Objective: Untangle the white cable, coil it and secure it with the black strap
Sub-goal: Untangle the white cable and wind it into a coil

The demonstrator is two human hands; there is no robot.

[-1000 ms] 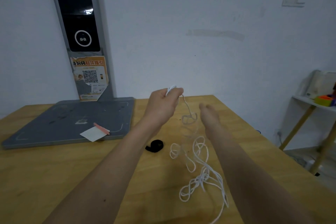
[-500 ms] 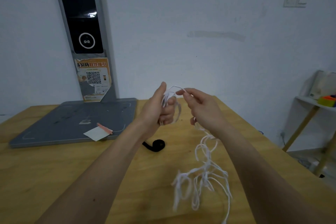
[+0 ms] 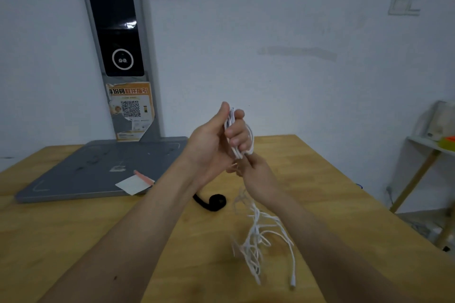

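The left hand (image 3: pixel 216 145) has its grip clenched round white cable (image 3: pixel 240 140) loops above the bench (image 3: pixel 73 229); the right hand (image 3: pixel 258 174) pinches the hanging tangle. The black strap (image 3: pixel 216 202) lies on the bench beneath.

I see the strap (image 3: pixel 213 202) on the surface (image 3: pixel 61 241), left of the hanging cable (image 3: pixel 256 236); behind it, to the left, the paper (image 3: pixel 133 184) lies on the base plate (image 3: pixel 81 170)
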